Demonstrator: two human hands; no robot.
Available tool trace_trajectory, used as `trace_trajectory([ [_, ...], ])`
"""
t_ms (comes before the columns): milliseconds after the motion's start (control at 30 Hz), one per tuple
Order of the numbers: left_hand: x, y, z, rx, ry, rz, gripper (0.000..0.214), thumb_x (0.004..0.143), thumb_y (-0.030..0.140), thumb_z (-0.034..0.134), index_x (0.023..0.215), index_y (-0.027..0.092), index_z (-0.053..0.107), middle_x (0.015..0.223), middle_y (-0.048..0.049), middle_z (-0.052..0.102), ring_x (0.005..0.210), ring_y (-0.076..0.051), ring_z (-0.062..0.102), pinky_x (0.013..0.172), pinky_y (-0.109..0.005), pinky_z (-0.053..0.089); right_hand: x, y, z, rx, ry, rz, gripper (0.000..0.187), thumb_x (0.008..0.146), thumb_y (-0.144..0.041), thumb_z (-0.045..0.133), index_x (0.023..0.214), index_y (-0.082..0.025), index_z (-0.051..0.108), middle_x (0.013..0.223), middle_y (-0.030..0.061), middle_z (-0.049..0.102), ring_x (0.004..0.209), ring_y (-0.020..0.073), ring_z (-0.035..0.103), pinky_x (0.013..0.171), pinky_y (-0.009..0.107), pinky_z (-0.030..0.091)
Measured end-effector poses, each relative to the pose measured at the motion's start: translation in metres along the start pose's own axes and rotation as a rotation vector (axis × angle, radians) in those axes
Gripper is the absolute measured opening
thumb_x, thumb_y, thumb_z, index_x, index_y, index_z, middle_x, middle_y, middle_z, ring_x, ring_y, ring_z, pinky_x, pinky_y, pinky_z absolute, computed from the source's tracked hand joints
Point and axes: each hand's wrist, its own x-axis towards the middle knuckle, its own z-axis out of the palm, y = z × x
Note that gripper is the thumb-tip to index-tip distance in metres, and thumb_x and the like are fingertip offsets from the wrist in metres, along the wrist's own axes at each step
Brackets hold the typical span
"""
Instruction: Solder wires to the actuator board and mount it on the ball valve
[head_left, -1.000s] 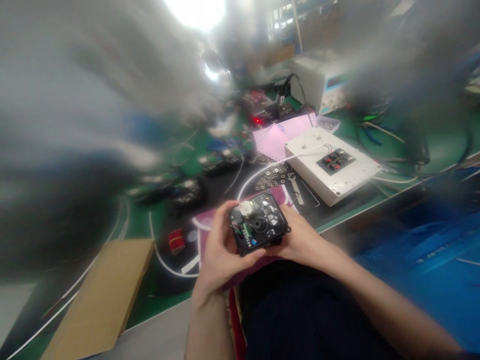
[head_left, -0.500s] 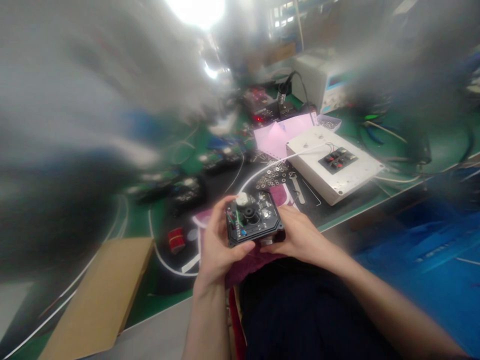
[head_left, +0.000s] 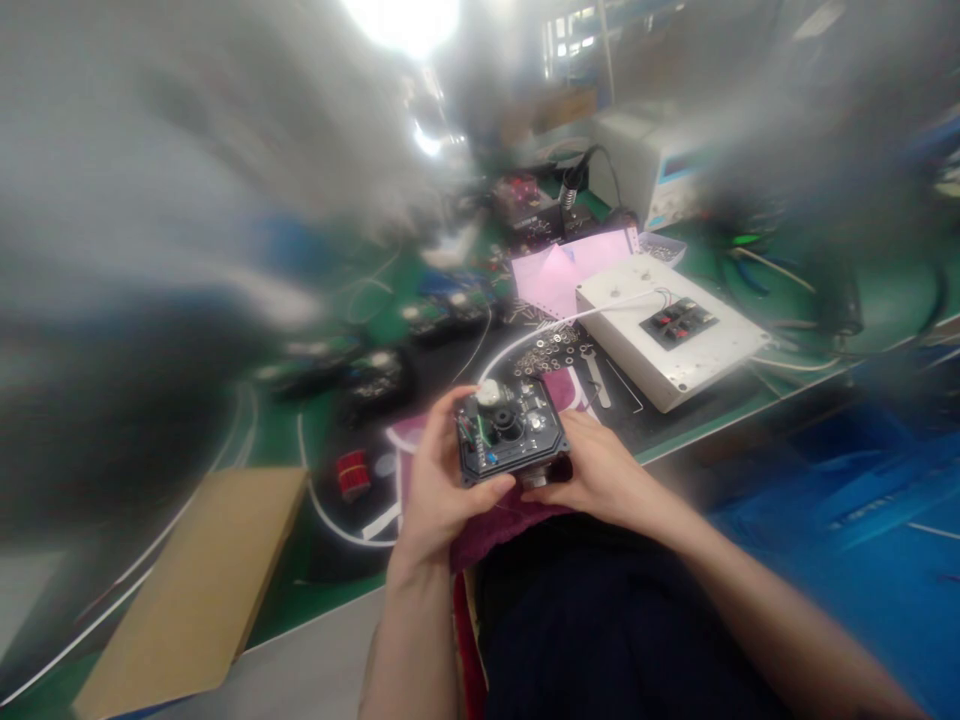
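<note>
Between my hands is a black square camera module [head_left: 517, 440], with a round lens in its middle, small electronic parts and a white round piece at one corner. My left hand [head_left: 442, 470] grips its left side, thumb along the near edge. My right hand [head_left: 592, 460] is closed on the right side and the near lower corner, where a metallic fitting shows underneath. A white cable [head_left: 517, 335] runs up behind the module toward a white box. Below lies a purple cloth [head_left: 480, 535]. The fingers beneath the module are hidden.
Several washers [head_left: 551, 352], a wrench [head_left: 598, 378] and a hex key [head_left: 624, 386] lie beyond. To the right stands the white box [head_left: 645, 345] with red-and-black terminals. A red spool [head_left: 352, 475] and a cardboard piece [head_left: 199, 580] are on the left. Pink paper [head_left: 544, 285] lies behind.
The camera module has tilted slightly in my hands, so more of the metallic fitting under its near edge shows. Both hands keep their hold. The view has shifted a little.
</note>
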Motion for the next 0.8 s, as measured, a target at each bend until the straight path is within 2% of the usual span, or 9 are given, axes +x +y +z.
trace_trajectory([
  [167,0.003,-0.001,0.006,0.002,0.047,0.018,0.094,0.065,0.041,0.1,0.146,0.026,0.056,0.138,-0.0121,0.07,0.124,-0.033,0.072,0.104,-0.041,0.061,0.0004,0.0004,0.0006,-0.005,-0.007,0.0,0.059,0.081,-0.039,0.092,0.129,-0.022,0.063,0.127,0.0092,0.072,0.115,0.031,0.068,0.1,0.046,0.054],
  [400,-0.0035,-0.0031,0.005,-0.013,0.035,0.02,0.098,0.065,0.038,0.101,0.15,0.027,0.053,0.137,-0.0107,0.069,0.123,-0.032,0.072,0.102,-0.038,0.062,-0.0008,0.0002,0.0,-0.008,-0.01,-0.001,0.057,0.08,-0.035,0.092,0.128,-0.022,0.062,0.127,0.0083,0.072,0.117,0.0301,0.067,0.1,0.044,0.053],
  [633,-0.0045,-0.009,0.0071,-0.11,0.046,0.03,0.095,0.067,0.039,0.101,0.149,0.028,0.054,0.142,-0.0097,0.066,0.127,-0.029,0.069,0.106,-0.036,0.059,-0.0007,0.0011,-0.0006,-0.021,-0.025,-0.012,0.063,0.08,-0.04,0.093,0.129,-0.02,0.06,0.13,0.0108,0.07,0.117,0.0309,0.066,0.102,0.045,0.053],
  [800,-0.002,-0.0049,0.0061,-0.11,0.027,0.057,0.1,0.064,0.031,0.102,0.15,0.028,0.052,0.14,-0.0094,0.066,0.127,-0.03,0.069,0.104,-0.035,0.06,-0.001,0.0011,-0.0014,-0.03,-0.028,-0.021,0.062,0.08,-0.041,0.093,0.129,-0.021,0.06,0.129,0.0106,0.07,0.117,0.0313,0.065,0.1,0.044,0.052],
])
